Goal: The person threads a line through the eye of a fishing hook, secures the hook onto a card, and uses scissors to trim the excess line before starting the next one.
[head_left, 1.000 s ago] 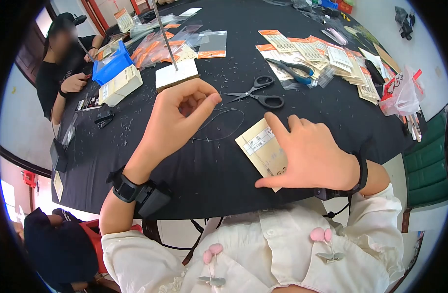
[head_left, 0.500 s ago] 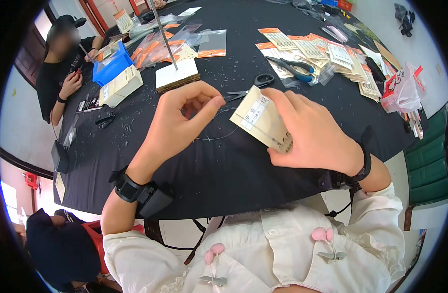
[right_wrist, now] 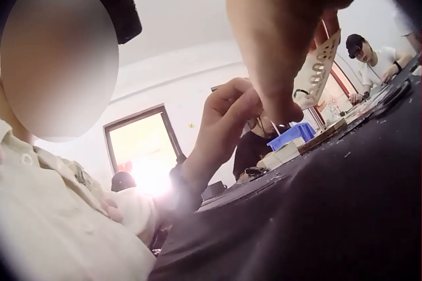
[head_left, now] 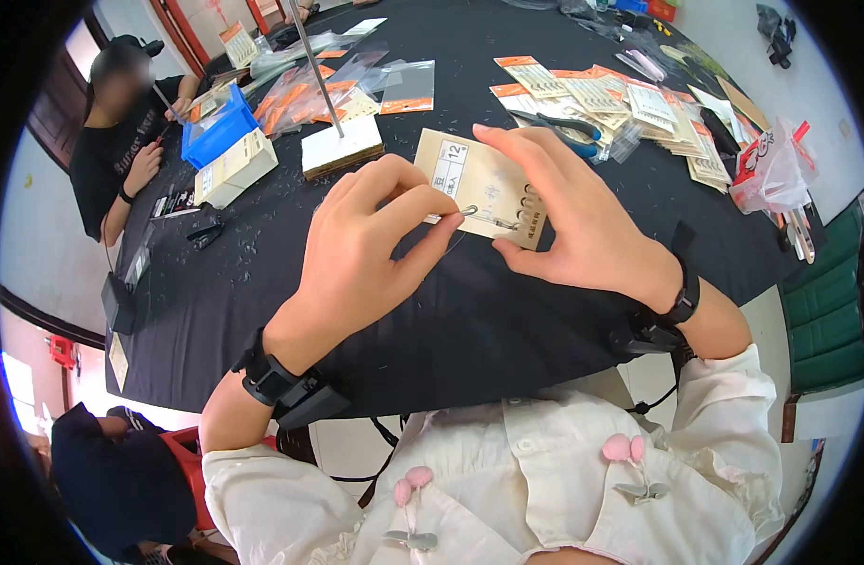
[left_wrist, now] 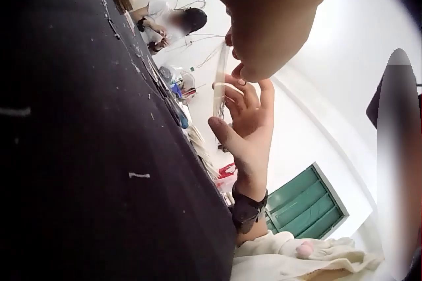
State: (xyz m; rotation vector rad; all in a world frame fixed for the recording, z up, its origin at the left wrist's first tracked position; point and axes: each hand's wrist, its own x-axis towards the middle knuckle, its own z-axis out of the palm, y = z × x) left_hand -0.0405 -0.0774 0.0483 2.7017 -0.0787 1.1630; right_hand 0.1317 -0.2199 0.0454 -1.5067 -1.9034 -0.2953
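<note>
My right hand (head_left: 592, 217) holds a small beige printed card (head_left: 432, 160) by its right end, thumb at the lower edge and fingers at the upper. The card is tilted up above the black table, with a white label and ring shapes on its face. My left hand (head_left: 366, 250) pinches thin fishing line (head_left: 471, 211) between thumb and index finger, with a small dark loop showing against the card. In the left wrist view the card (left_wrist: 219, 90) appears nearly edge-on. The right wrist view shows the left hand (right_wrist: 224, 113) close beside it.
Blue-handled pliers (head_left: 578, 143) and many orange-topped packets (head_left: 630, 94) lie at the back right. A white block with a metal rod (head_left: 342, 146) stands behind my left hand. A blue tray (head_left: 215, 132) is farther left, near another person (head_left: 121, 132).
My right hand has lifted the card off the table and brought it left to my left hand. The left hand has moved slightly right, its fingertips now at the card. The card now covers the scissors.
</note>
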